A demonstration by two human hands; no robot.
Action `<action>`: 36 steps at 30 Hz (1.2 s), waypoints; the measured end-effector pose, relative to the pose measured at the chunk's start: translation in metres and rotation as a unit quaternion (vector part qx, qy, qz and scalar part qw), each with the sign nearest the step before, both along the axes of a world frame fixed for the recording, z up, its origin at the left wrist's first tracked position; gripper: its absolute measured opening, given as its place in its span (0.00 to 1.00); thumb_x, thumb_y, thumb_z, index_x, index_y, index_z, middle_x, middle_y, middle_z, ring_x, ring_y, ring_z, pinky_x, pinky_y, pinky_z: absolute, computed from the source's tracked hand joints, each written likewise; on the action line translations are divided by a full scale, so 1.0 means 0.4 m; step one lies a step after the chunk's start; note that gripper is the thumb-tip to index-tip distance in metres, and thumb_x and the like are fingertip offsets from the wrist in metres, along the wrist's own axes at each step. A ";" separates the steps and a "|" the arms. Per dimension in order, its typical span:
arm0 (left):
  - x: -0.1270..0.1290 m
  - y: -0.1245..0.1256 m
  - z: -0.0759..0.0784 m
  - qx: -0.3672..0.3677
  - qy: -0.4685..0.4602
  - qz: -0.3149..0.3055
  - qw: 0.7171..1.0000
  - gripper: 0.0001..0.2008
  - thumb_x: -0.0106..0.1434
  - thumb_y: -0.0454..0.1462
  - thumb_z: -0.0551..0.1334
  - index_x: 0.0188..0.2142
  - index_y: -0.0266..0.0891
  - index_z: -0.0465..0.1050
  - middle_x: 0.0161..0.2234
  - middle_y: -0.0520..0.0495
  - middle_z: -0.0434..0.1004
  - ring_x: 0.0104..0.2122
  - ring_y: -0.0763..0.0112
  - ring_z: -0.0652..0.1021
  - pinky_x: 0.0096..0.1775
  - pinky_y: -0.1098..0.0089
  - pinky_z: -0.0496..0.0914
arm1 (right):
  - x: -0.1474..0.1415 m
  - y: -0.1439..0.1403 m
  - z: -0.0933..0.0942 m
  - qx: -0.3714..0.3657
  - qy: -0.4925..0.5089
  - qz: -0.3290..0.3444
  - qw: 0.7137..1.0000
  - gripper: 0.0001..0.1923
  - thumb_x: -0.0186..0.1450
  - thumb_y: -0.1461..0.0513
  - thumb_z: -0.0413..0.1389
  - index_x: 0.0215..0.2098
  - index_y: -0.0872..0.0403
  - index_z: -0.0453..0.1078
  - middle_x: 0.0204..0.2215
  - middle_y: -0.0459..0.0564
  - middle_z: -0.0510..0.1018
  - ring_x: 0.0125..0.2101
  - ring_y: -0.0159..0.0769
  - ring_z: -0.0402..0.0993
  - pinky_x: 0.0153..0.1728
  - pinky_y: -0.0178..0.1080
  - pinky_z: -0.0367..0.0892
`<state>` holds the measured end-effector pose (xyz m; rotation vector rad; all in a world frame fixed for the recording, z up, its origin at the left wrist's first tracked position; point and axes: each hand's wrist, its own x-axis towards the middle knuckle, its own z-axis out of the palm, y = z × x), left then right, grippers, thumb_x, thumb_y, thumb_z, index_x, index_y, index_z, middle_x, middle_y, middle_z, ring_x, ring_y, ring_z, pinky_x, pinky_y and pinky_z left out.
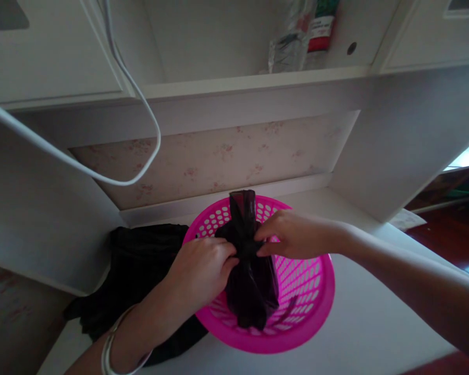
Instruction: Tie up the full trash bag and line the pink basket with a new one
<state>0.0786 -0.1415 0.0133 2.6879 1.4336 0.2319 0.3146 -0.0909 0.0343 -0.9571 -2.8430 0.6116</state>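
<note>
A black plastic bag (252, 294) is gathered into a knot at its middle, and its loose end sticks up toward the back. It is in or just above a pink perforated basket (324, 297). My left hand (203, 263) pinches the bag at the left of the knot, fingers closed. From the other side, my right hand (283, 234) grips it between thumb and fingers. A silvery bangle (107, 349) circles my left wrist. Whether the bag holds anything inside cannot be seen.
Black cloth (140, 276) lies left of the basket on the white surface (359, 312). A white cable (140, 174) hangs in a loop at upper left. Above, an open shelf (219, 86) holds a clear plastic bottle (289, 49) and a red-and-green container (321, 31). White side panels flank the space.
</note>
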 end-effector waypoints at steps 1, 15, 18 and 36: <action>-0.004 0.002 -0.002 0.002 0.001 0.000 1.000 0.07 0.68 0.35 0.66 0.33 0.43 0.82 0.34 0.49 0.85 0.36 0.59 0.85 0.36 0.65 0.71 | 0.015 0.009 -0.003 0.023 -0.010 -0.005 1.000 0.07 0.69 0.63 0.61 0.33 0.52 0.79 0.30 0.47 0.84 0.33 0.36 0.79 0.34 0.35 0.65; -0.023 -0.003 0.014 -0.041 -0.135 -0.035 0.989 0.15 0.65 0.45 0.71 0.49 0.44 0.81 0.47 0.49 0.85 0.47 0.61 0.82 0.50 0.63 0.72 | 0.037 -0.008 -0.029 0.122 0.087 0.023 0.988 0.06 0.71 0.60 0.61 0.45 0.53 0.78 0.41 0.51 0.83 0.44 0.41 0.78 0.48 0.41 0.68; -0.004 0.002 -0.003 -0.029 -0.106 -0.039 0.993 0.06 0.67 0.41 0.70 0.39 0.42 0.83 0.38 0.48 0.86 0.42 0.59 0.83 0.47 0.61 0.72 | 0.034 0.007 -0.031 0.131 0.132 0.028 0.982 0.05 0.72 0.62 0.59 0.41 0.53 0.78 0.39 0.50 0.84 0.42 0.39 0.78 0.47 0.40 0.68; -0.112 -0.019 0.037 -0.040 -0.321 0.045 0.945 0.35 0.61 0.47 0.72 0.66 0.48 0.69 0.60 0.44 0.79 0.56 0.53 0.79 0.59 0.54 0.71 | 0.142 0.031 -0.054 -0.065 0.437 -0.241 0.864 0.32 0.57 0.49 0.73 0.57 0.44 0.76 0.48 0.49 0.85 0.48 0.48 0.81 0.51 0.49 0.76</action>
